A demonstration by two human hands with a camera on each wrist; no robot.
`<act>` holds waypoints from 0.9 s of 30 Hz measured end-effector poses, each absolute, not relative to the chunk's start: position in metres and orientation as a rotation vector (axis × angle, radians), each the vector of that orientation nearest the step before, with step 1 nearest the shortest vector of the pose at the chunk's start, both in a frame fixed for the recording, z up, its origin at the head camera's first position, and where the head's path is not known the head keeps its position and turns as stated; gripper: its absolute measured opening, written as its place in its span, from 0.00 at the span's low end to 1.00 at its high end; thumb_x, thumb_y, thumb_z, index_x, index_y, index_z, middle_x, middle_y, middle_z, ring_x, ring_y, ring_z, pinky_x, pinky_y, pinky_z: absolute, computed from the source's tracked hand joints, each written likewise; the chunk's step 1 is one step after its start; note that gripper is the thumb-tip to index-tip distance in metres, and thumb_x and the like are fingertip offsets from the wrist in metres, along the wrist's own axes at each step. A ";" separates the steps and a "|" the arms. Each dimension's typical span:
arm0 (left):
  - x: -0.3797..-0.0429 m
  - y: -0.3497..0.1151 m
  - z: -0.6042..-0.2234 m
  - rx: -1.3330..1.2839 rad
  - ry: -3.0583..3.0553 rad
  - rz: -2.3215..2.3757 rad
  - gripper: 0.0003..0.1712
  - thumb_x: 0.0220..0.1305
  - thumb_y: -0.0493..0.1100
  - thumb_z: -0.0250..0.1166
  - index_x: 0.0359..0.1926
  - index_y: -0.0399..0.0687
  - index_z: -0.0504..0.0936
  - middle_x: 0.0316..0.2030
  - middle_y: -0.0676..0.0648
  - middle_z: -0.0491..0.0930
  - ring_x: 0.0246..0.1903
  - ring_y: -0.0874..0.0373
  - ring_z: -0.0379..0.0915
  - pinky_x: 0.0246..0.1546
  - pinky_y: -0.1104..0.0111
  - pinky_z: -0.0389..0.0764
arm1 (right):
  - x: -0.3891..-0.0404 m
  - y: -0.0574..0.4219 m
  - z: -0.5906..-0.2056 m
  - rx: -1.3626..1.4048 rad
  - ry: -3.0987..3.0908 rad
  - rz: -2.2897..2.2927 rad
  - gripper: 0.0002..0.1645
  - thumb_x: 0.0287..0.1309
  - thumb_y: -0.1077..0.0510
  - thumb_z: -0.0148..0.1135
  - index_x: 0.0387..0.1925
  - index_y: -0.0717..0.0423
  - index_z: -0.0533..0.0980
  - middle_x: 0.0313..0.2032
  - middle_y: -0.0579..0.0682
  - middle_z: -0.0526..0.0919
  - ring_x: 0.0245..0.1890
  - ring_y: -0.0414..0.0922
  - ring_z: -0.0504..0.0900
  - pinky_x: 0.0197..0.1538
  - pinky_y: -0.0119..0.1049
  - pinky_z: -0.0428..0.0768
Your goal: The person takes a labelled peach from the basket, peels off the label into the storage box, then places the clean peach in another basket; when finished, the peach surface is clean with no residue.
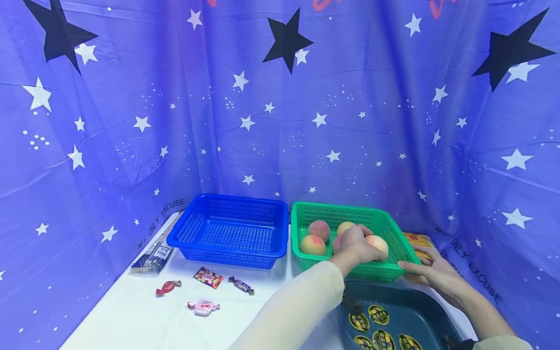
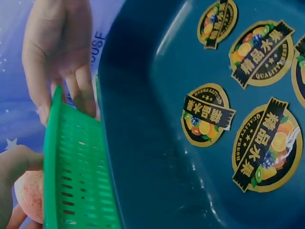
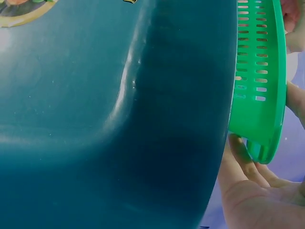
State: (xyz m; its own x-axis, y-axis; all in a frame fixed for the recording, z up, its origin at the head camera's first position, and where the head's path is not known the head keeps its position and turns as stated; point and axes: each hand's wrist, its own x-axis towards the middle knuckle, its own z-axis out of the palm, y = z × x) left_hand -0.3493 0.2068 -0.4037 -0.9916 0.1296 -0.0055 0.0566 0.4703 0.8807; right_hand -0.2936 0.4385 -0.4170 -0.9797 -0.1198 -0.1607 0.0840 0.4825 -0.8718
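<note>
Inside the green basket (image 1: 395, 228), my left hand (image 1: 356, 245) has its thumb and fingers around a pale yellow-pink peach (image 1: 378, 244). In the left wrist view that peach (image 2: 29, 195) shows between thumb and fingers, behind the basket's wall. Other peaches lie left of the hand, among them a redder peach (image 1: 319, 230) and a yellow-orange peach (image 1: 312, 246); some are partly hidden by the hand. My right hand (image 1: 437, 273) holds the basket's near right corner, thumb on the rim and fingers below it, as the right wrist view also shows.
A dark teal tub (image 1: 420, 304) with round fruit stickers stands in front of the green basket. To the left is a blue basket (image 1: 240, 260). Several wrapped sweets, including a pink candy (image 1: 203, 306), lie before it. Packets (image 1: 154, 257) sit at the left edge; yellow packaging (image 1: 417, 240) is behind my right hand.
</note>
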 end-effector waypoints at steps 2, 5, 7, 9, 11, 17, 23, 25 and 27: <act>-0.352 0.208 -0.406 0.165 2.673 1.514 0.29 0.46 0.45 0.89 0.49 0.64 0.86 0.38 0.60 0.83 0.36 0.63 0.75 0.34 0.63 0.84 | -0.294 0.439 -0.416 -0.034 2.538 -1.487 0.63 0.81 0.47 0.64 0.88 0.67 0.31 0.82 0.83 0.47 0.71 0.59 0.81 0.66 0.50 0.89; -0.352 0.208 -0.405 0.179 2.707 1.464 0.29 0.48 0.47 0.89 0.51 0.65 0.86 0.39 0.60 0.83 0.37 0.63 0.75 0.35 0.64 0.84 | -0.293 0.438 -0.417 -0.030 2.545 -1.487 0.64 0.80 0.47 0.66 0.88 0.65 0.31 0.82 0.82 0.45 0.72 0.62 0.78 0.66 0.50 0.89; -0.351 0.207 -0.403 0.199 2.712 1.454 0.30 0.49 0.47 0.89 0.52 0.66 0.86 0.41 0.61 0.84 0.39 0.64 0.76 0.37 0.65 0.84 | -0.293 0.439 -0.418 -0.025 2.548 -1.488 0.64 0.80 0.47 0.66 0.89 0.65 0.32 0.82 0.82 0.46 0.73 0.62 0.77 0.67 0.51 0.89; -0.348 0.205 -0.401 0.225 2.700 1.448 0.30 0.51 0.49 0.89 0.55 0.67 0.87 0.45 0.62 0.85 0.41 0.65 0.78 0.39 0.66 0.85 | -0.292 0.439 -0.419 -0.019 2.549 -1.482 0.64 0.80 0.46 0.66 0.89 0.64 0.32 0.83 0.82 0.45 0.74 0.65 0.76 0.68 0.53 0.88; -0.343 0.200 -0.398 0.252 2.654 1.477 0.30 0.54 0.50 0.89 0.57 0.64 0.87 0.47 0.60 0.87 0.43 0.63 0.82 0.41 0.64 0.87 | -0.292 0.439 -0.420 -0.017 2.552 -1.476 0.64 0.80 0.46 0.66 0.89 0.64 0.32 0.83 0.82 0.44 0.75 0.66 0.75 0.68 0.53 0.88; -0.330 0.179 -0.392 0.343 2.599 1.540 0.27 0.58 0.54 0.87 0.57 0.64 0.88 0.53 0.60 0.88 0.45 0.62 0.83 0.43 0.62 0.88 | -0.294 0.437 -0.420 -0.031 2.534 -1.525 0.63 0.81 0.47 0.65 0.88 0.67 0.33 0.82 0.82 0.50 0.66 0.51 0.84 0.66 0.48 0.89; -0.331 0.150 -0.395 0.510 2.628 1.564 0.22 0.64 0.53 0.83 0.56 0.65 0.87 0.39 0.57 0.88 0.27 0.63 0.75 0.28 0.66 0.78 | -0.292 0.432 -0.419 -0.031 2.642 -1.426 0.60 0.81 0.44 0.64 0.88 0.69 0.39 0.81 0.78 0.54 0.67 0.56 0.82 0.65 0.50 0.89; -0.333 0.134 -0.394 0.530 2.653 1.567 0.20 0.66 0.53 0.80 0.56 0.66 0.87 0.40 0.56 0.87 0.28 0.63 0.76 0.28 0.67 0.77 | -0.292 0.429 -0.415 -0.035 2.710 -1.332 0.60 0.81 0.42 0.63 0.88 0.70 0.40 0.81 0.79 0.51 0.72 0.69 0.76 0.68 0.61 0.86; -0.337 0.115 -0.393 0.552 2.690 1.571 0.19 0.68 0.53 0.79 0.58 0.64 0.87 0.43 0.54 0.86 0.34 0.59 0.80 0.31 0.65 0.79 | -0.291 0.426 -0.409 -0.045 2.811 -1.220 0.61 0.80 0.39 0.64 0.88 0.69 0.42 0.83 0.80 0.49 0.76 0.78 0.65 0.69 0.71 0.81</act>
